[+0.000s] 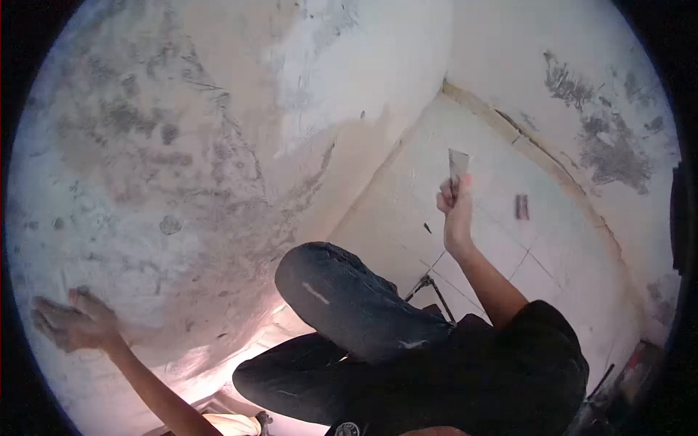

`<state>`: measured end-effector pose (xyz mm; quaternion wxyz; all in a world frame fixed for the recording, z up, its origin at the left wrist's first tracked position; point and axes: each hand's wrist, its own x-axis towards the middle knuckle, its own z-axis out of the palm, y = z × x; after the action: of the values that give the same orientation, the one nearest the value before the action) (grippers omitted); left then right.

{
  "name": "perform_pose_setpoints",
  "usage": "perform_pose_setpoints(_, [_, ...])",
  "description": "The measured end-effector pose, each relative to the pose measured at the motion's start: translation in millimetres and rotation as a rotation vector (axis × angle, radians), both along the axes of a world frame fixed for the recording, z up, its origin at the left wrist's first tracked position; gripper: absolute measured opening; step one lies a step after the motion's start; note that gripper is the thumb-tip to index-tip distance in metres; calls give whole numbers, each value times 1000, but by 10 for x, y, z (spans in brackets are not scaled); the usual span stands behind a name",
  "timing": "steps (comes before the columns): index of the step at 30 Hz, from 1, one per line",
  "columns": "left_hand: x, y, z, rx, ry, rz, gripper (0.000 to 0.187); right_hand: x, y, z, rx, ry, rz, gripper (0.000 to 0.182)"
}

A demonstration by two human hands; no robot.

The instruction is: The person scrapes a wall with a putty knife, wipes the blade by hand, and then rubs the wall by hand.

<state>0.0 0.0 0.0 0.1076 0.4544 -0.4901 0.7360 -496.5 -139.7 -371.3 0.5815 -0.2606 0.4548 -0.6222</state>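
My right hand [456,205] is closed around a putty knife [458,163], its flat blade pointing away from me above the tiled floor. Far to the left, my left hand [76,321] is stretched out with its fingers extended, overlapping the left wall [167,167] in this view. That wall has rough grey patches, smears and paler filled areas. My bent knees [327,291] in dark, marked trousers lie between my arms.
A small brownish block [521,206] and a dark scrap [427,228] lie on the floor [414,182]. Thin black legs of a stand [436,289] show beside my knee. A right wall [603,131] with grey patches meets the floor. Bright light glows at lower left.
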Motion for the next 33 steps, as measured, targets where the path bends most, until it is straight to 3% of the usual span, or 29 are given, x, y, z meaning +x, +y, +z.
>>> perform_pose_setpoints(2, [38, -133, -215, 26, -22, 177, 69, -88, 44, -96, 55, -111, -23, 40])
perform_pose_setpoints(3, [-165, 216, 290, -12, -66, 182, 69, -100, 448, 261, 109, -272, -47, 38])
perform_pose_setpoints(5, [-386, 290, 299, 105, 10, 117, 61, -230, 657, 343, 167, -385, -69, 37])
perform_pose_setpoints(7, [-543, 484, 204, 105, 49, 177, 55, -342, 823, 249, 280, -293, -57, 39])
perform_pose_setpoints(8, [-637, 609, 152, 154, 146, 273, 54, -398, 894, 180, 309, -120, -10, 36])
perform_pose_setpoints(9, [-701, 739, 83, 201, 244, 369, 52, -421, 976, 154, 304, -128, -6, 36])
perform_pose_setpoints(13, [-538, 1481, -383, 189, 438, 337, 45, -561, 1259, -113, 330, 170, 222, 38])
perform_pose_setpoints(15, [-393, 1960, -784, 135, 564, 418, 37, -602, 1391, -221, 331, 419, 367, 43])
perform_pose_setpoints(18, [-148, 2821, -1689, 30, 827, 501, 34, -613, 1542, -305, 355, 445, 498, 47])
perform_pose_setpoints(21, [0, 3766, -2901, 33, 1381, 663, 41, -610, 1624, -408, 261, 529, 616, 48])
perform_pose_setpoints(23, [6, 4324, -3915, 12, 1488, 606, 40, -660, 1636, -484, 222, 578, 711, 50])
perform_pose_setpoints(24, [-305, 4381, -4020, 158, 1715, 768, 37, -662, 1643, -474, 194, 655, 742, 49])
perform_pose_setpoints(28, [-920, 4751, -5138, 177, 2070, 604, 21, -777, 1678, -615, 146, 922, 841, 49])
perform_pose_setpoints(29, [-947, 4794, -5382, 256, 2112, 754, 26, -806, 1669, -638, 145, 940, 846, 49])
perform_pose_setpoints(31, [-1057, 4807, -5552, 465, 2282, 754, 33, -860, 1687, -674, 213, 1036, 853, 49])
perform_pose_setpoints(33, [-1035, 4771, -5705, 500, 2319, 725, 38, -950, 1701, -737, 199, 1066, 837, 52])
